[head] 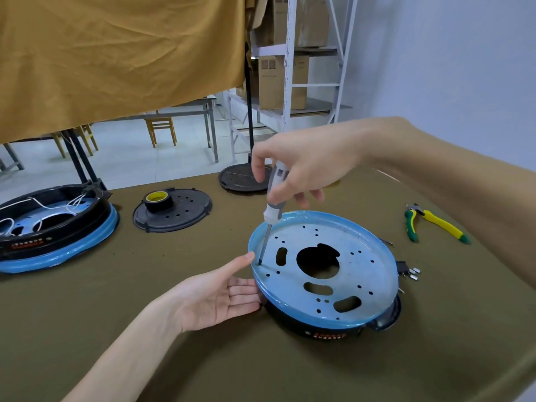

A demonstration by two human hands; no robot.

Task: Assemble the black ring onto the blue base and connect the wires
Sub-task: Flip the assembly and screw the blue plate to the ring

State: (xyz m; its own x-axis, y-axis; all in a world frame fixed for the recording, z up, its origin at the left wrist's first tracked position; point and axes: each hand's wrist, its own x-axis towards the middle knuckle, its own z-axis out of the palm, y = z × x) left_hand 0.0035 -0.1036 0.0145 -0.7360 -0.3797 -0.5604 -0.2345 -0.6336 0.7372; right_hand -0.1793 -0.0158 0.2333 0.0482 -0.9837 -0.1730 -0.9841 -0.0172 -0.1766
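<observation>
Far left of frame: second unit, black ring over blue base, white wires lying loose inside. Just right of it, black cover with tape roll on top. Lower centre: left hand, palm up, fingers straight and together, pressed against left rim of blue base; thumb tip on the rim. Base lies flat, right of centre, black ring showing beneath. Above: right hand, fingers curled round screwdriver, tip down in a hole near left rim. Behind it, round black stand base. Right edge: yellow-green pliers on olive table; metal terminals just beside base.
</observation>
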